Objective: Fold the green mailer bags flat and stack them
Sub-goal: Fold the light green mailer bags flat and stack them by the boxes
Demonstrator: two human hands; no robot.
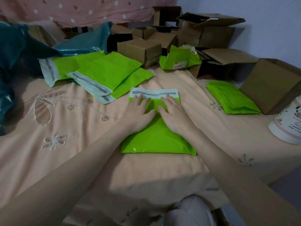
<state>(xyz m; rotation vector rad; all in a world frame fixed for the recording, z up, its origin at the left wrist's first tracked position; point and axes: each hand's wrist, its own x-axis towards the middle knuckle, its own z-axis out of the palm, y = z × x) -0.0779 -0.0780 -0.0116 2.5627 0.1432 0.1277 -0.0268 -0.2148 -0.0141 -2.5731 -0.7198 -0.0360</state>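
A green mailer bag (156, 141) lies flat on the peach bedsheet in front of me, its white adhesive flap (154, 92) pointing away. My left hand (140, 111) and my right hand (172, 115) both press flat on its upper half, fingers straight, fingertips reaching the flap. Three unfolded green mailers (105, 70) overlap at the back left. A folded green stack (231, 98) rests at the right. A crumpled green mailer with a label (179, 58) sits among the boxes.
Several open cardboard boxes (140, 49) crowd the back, and one box (273, 85) stands right of the folded stack. Dark teal plastic bags (16, 46) pile at the left. A white printed container (290, 124) stands at the right edge. The bedsheet (73, 121) is embroidered.
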